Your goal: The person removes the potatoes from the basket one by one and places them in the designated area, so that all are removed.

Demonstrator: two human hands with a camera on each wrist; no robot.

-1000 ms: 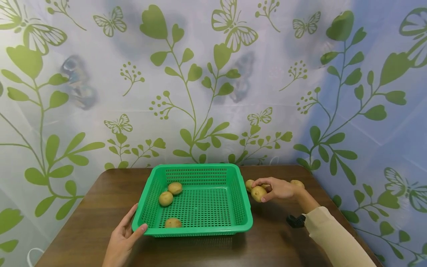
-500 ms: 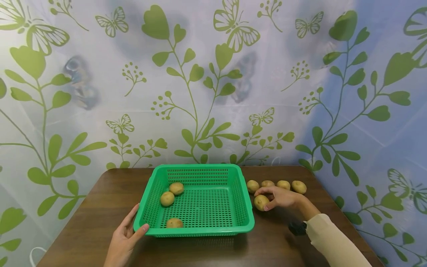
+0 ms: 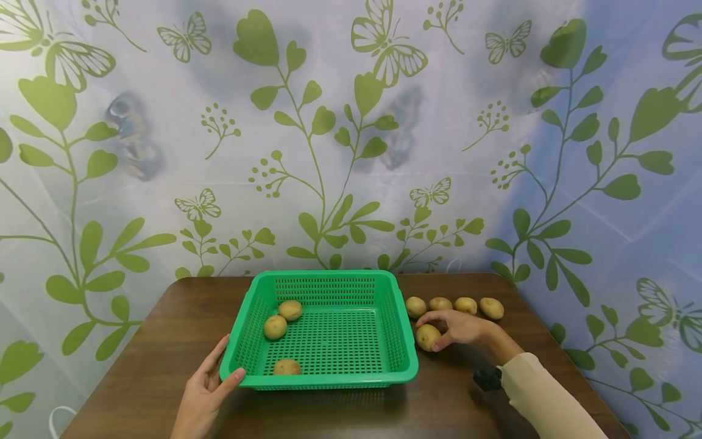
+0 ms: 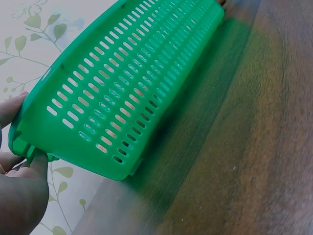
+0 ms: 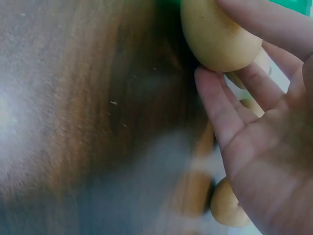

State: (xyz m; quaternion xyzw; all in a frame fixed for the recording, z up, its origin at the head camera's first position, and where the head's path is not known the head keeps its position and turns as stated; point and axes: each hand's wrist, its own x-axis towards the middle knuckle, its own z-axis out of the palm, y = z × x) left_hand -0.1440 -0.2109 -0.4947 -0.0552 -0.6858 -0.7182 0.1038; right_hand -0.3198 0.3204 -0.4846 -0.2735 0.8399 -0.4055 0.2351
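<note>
The left hand [image 3: 204, 393] grips the near left corner of a green plastic basket [image 3: 329, 381]; the left wrist view shows fingers and thumb around the rim of the slotted basket [image 4: 142, 83]. Three potatoes lie inside: two touching potatoes [image 3: 275, 327] toward the back left and one potato [image 3: 287, 367] by the front wall. Just right of the basket, the right hand [image 3: 457, 328] holds another potato [image 3: 427, 338] between thumb and fingers. In the right wrist view this potato [image 5: 220, 39] is low over or on the table; which, I cannot tell.
Several potatoes [image 3: 465, 305] stand in a row behind the right hand on the brown wooden table [image 3: 159, 341]. A black object [image 3: 487, 379] sits at the right wrist. Behind the table hangs a curtain [image 3: 340, 171] printed with leaves and butterflies.
The right hand has brought its potato down and toward the front, away from the row, which now shows more fully. The left hand keeps its grip on the basket.
</note>
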